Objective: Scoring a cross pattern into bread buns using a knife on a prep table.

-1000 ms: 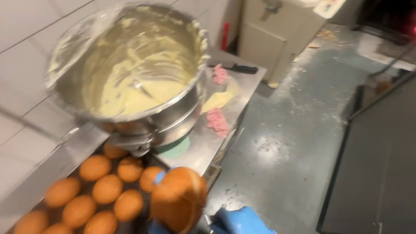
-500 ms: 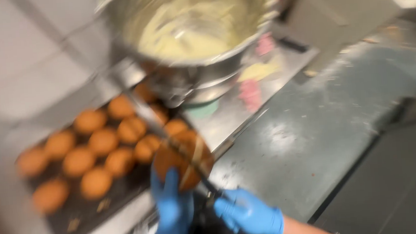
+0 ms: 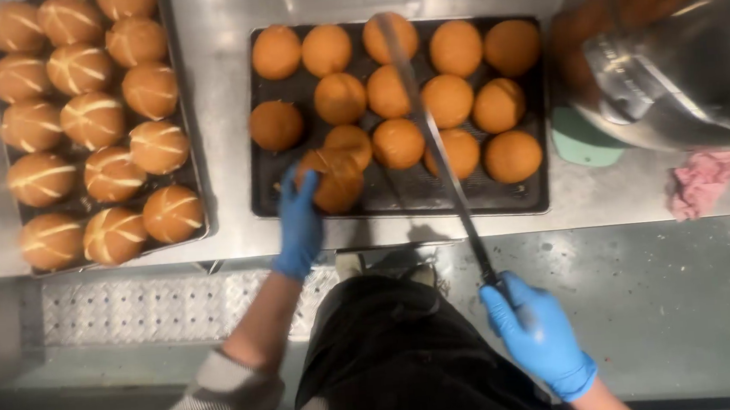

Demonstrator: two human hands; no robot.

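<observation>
Gripping a round brown bun [image 3: 334, 180] at the near edge of the dark tray [image 3: 399, 200], the left hand [image 3: 299, 223] has its gloved fingers [image 3: 292, 187] wrapped around the bun's left side, so the bun lies just up and to the right of the palm, partly lifted or tipped among its neighbours; whether it is clear of the tray floor cannot be told. The right hand [image 3: 539, 336] is clenched on the handle of a long knife [image 3: 434, 139], held well back from the tabletop [image 3: 219, 112], over the floor [image 3: 676, 293] and near the person's body. The blade's long axis runs from that hand up and slightly leftward, crossing over the tray's middle buns, its tip reaching the far row. So the blade passes just to the right of the held bun, near it but not touching, and roughly parallel to the left forearm. The left hand is the one at the bun; the right is far from it, joined only by the reach of the blade.

A second tray [image 3: 188, 158] on the left carries paler buns with white crossed lines on top, well apart from both hands. To the right sit a large steel bowl [image 3: 683, 58], a green disc [image 3: 581, 140] partly under it, and a crumpled pink cloth [image 3: 700, 180].
</observation>
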